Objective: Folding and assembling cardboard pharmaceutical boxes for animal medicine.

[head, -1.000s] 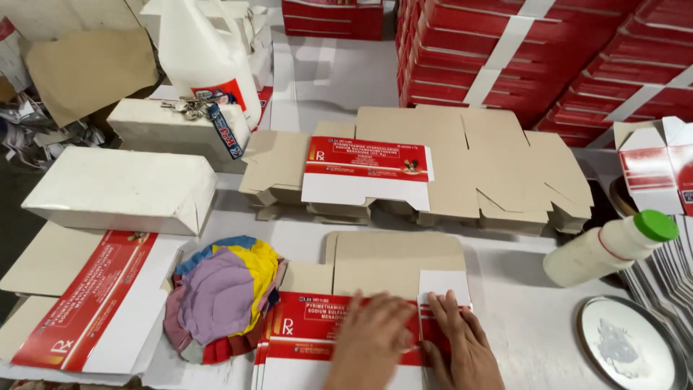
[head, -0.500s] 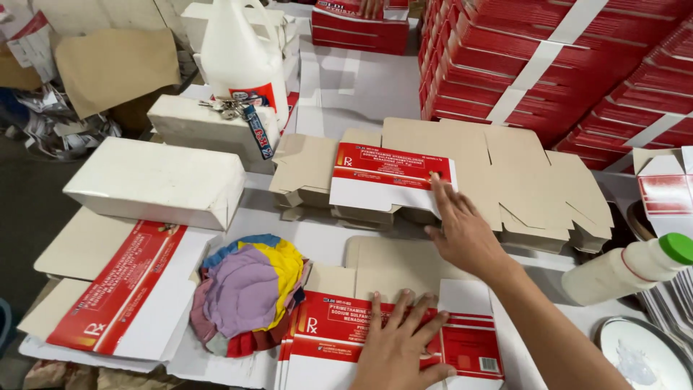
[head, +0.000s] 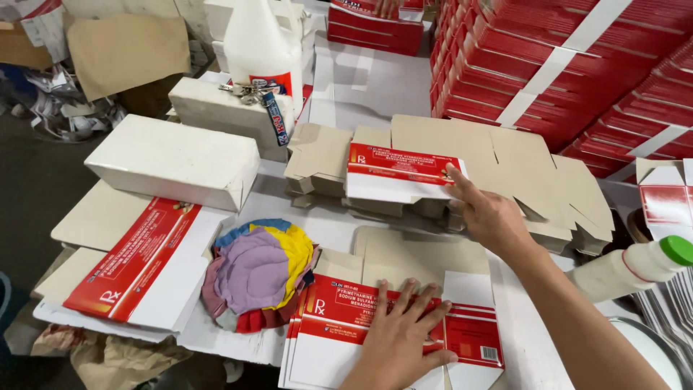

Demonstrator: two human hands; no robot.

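My left hand (head: 401, 338) lies flat, fingers spread, on a folded red-and-white carton (head: 339, 328) at the near edge of the table. My right hand (head: 489, 214) reaches forward, and its fingers touch the right end of a folded red-and-white carton panel (head: 398, 172). That panel tops a stack of flat unfolded carton blanks (head: 520, 170), brown side up. Whether the fingers pinch the panel or only rest on it is unclear.
A bundle of coloured rags (head: 261, 271) lies left of my left hand. Flat cartons (head: 137, 263) and a white box (head: 173, 160) sit at the left. A white jug (head: 261, 45) stands behind, a green-capped bottle (head: 634, 264) at the right, and stacked red boxes (head: 577, 65) behind.
My right hand left the near carton and reached forward to the panel on the stack of blanks. My left hand stayed pressed on the near carton.
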